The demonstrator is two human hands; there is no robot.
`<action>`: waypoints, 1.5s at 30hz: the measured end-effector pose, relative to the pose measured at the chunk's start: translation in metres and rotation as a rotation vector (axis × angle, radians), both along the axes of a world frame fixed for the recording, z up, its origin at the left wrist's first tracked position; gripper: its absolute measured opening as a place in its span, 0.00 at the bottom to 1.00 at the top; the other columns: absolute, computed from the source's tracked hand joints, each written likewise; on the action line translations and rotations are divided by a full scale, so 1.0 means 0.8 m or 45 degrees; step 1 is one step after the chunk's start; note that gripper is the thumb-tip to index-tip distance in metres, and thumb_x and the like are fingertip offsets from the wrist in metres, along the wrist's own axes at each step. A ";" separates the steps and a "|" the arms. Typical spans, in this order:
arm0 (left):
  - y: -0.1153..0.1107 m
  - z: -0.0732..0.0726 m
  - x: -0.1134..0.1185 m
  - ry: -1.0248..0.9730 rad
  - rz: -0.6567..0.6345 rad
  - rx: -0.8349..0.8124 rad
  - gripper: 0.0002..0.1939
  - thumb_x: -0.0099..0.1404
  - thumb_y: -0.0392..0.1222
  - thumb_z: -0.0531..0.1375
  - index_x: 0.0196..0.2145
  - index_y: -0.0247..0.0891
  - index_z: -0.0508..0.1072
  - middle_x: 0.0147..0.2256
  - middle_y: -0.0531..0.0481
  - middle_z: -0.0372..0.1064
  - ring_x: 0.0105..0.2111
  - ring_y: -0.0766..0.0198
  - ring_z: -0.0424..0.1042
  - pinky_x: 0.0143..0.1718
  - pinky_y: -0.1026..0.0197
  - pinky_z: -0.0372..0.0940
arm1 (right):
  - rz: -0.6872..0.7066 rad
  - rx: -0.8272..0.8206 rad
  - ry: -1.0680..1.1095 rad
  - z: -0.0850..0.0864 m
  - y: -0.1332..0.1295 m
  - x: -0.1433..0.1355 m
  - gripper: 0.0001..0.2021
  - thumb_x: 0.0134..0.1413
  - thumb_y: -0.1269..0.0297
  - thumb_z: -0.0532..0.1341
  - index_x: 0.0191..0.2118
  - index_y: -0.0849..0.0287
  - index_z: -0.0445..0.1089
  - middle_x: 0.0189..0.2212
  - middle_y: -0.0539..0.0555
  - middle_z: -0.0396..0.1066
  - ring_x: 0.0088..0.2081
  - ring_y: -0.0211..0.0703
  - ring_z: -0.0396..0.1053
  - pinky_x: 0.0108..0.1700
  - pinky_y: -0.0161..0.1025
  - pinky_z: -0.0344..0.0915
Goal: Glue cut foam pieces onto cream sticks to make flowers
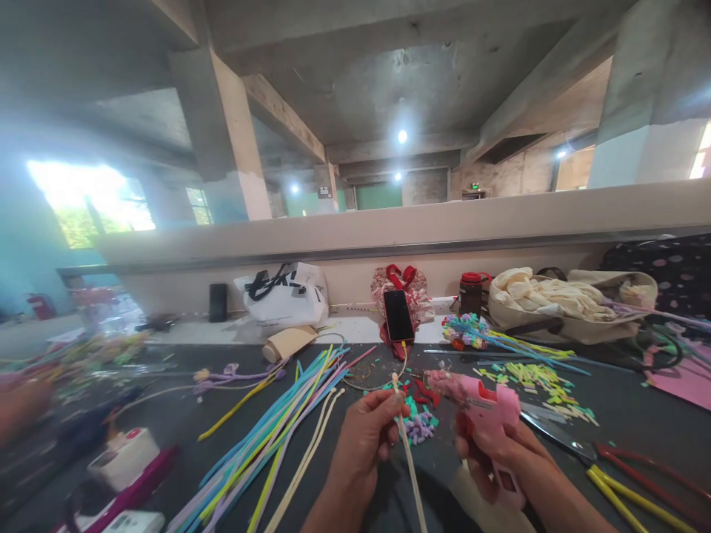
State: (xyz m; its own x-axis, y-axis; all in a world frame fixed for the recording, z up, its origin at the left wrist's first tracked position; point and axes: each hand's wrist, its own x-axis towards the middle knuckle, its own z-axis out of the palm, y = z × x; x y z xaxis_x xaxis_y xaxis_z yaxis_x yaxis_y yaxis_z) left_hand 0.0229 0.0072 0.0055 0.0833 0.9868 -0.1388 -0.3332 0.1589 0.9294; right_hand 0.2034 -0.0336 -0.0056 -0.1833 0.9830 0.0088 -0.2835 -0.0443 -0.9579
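Note:
My left hand (369, 429) pinches a cream fuzzy stem (409, 463) near its top; the stem runs down toward the front edge of the view. In my right hand (519, 459) is a pink glue gun (489, 407), its nozzle pointing left toward the top of the stem. A small gap separates nozzle and stem. Behind and between the hands lie small teal pieces (414, 409) and purple pieces (421, 429). Left of my left hand, long blue, yellow, lilac and cream stems (278, 437) are spread in a bundle.
A phone (398, 317) leans against a red-patterned bag. Scissors (561, 437) with red handles and a yellow-handled tool (614, 500) lie at right. Cut yellow-green pieces (533, 379) are behind them. A power strip (125, 459) and another person's blurred hand (22, 407) are at left.

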 end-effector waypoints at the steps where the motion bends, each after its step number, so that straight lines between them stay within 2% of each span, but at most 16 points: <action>1: 0.001 0.000 -0.001 -0.017 -0.002 -0.010 0.14 0.43 0.44 0.65 0.26 0.32 0.71 0.20 0.53 0.68 0.10 0.80 0.55 0.08 0.75 0.44 | 0.011 0.011 -0.006 0.000 0.000 -0.001 0.18 0.38 0.52 0.63 0.33 0.60 0.68 0.23 0.51 0.68 0.15 0.32 0.60 0.16 0.30 0.51; 6: 0.000 0.001 -0.002 -0.061 -0.024 -0.039 0.16 0.45 0.43 0.64 0.32 0.33 0.71 0.19 0.55 0.66 0.10 0.79 0.56 0.08 0.75 0.44 | 0.003 0.020 -0.106 0.003 -0.005 -0.004 0.19 0.40 0.50 0.61 0.35 0.59 0.67 0.24 0.51 0.68 0.15 0.31 0.60 0.16 0.29 0.47; 13: 0.000 -0.004 0.001 -0.076 -0.075 0.001 0.16 0.48 0.42 0.62 0.35 0.31 0.70 0.19 0.54 0.66 0.10 0.79 0.56 0.07 0.75 0.42 | -0.005 0.041 -0.257 0.001 -0.006 -0.008 0.18 0.44 0.49 0.57 0.32 0.61 0.64 0.21 0.48 0.64 0.14 0.28 0.56 0.16 0.29 0.42; 19: 0.003 -0.011 0.002 -0.071 -0.136 0.053 0.15 0.50 0.42 0.61 0.35 0.31 0.70 0.19 0.55 0.65 0.10 0.80 0.54 0.08 0.75 0.41 | -0.075 0.105 -0.341 0.001 -0.008 -0.009 0.17 0.45 0.51 0.56 0.30 0.62 0.65 0.21 0.48 0.64 0.15 0.29 0.56 0.19 0.30 0.47; 23: 0.004 -0.011 0.001 -0.075 -0.134 0.046 0.15 0.50 0.42 0.61 0.35 0.31 0.70 0.19 0.55 0.65 0.10 0.80 0.54 0.08 0.75 0.41 | -0.143 0.072 -0.364 -0.002 -0.007 -0.010 0.16 0.44 0.52 0.57 0.30 0.62 0.66 0.15 0.46 0.60 0.15 0.30 0.55 0.19 0.30 0.49; 27: 0.003 -0.012 0.001 -0.065 -0.144 0.067 0.15 0.50 0.42 0.61 0.35 0.31 0.70 0.19 0.54 0.65 0.10 0.79 0.55 0.08 0.75 0.42 | -0.093 0.102 -0.373 -0.005 -0.004 -0.008 0.15 0.46 0.52 0.57 0.25 0.60 0.66 0.09 0.45 0.57 0.13 0.30 0.49 0.17 0.30 0.45; 32: 0.002 -0.012 0.003 -0.033 -0.126 0.064 0.14 0.50 0.43 0.61 0.34 0.31 0.70 0.20 0.54 0.65 0.10 0.80 0.54 0.08 0.75 0.42 | -0.062 0.173 -0.392 -0.010 0.001 -0.001 0.14 0.44 0.54 0.59 0.19 0.60 0.66 0.08 0.46 0.57 0.13 0.32 0.51 0.18 0.32 0.48; 39: 0.002 -0.010 0.004 -0.010 -0.103 0.040 0.13 0.50 0.43 0.61 0.33 0.32 0.71 0.19 0.54 0.65 0.11 0.79 0.56 0.09 0.74 0.42 | -0.063 0.287 -0.424 -0.019 0.005 0.003 0.14 0.44 0.53 0.58 0.20 0.58 0.69 0.08 0.47 0.57 0.14 0.33 0.52 0.19 0.32 0.51; 42: 0.001 -0.010 0.003 -0.007 -0.119 0.056 0.13 0.50 0.43 0.61 0.33 0.32 0.71 0.19 0.55 0.65 0.10 0.80 0.55 0.09 0.74 0.41 | -0.108 0.275 -0.474 -0.017 0.003 0.001 0.14 0.44 0.52 0.58 0.20 0.58 0.68 0.08 0.47 0.56 0.13 0.33 0.51 0.18 0.32 0.51; 45: 0.001 -0.012 0.002 -0.022 -0.125 0.056 0.14 0.50 0.43 0.61 0.33 0.32 0.71 0.20 0.54 0.66 0.10 0.80 0.55 0.09 0.74 0.41 | -0.066 0.252 -0.531 -0.011 0.001 -0.002 0.16 0.46 0.51 0.56 0.21 0.59 0.69 0.07 0.47 0.57 0.13 0.33 0.51 0.18 0.32 0.50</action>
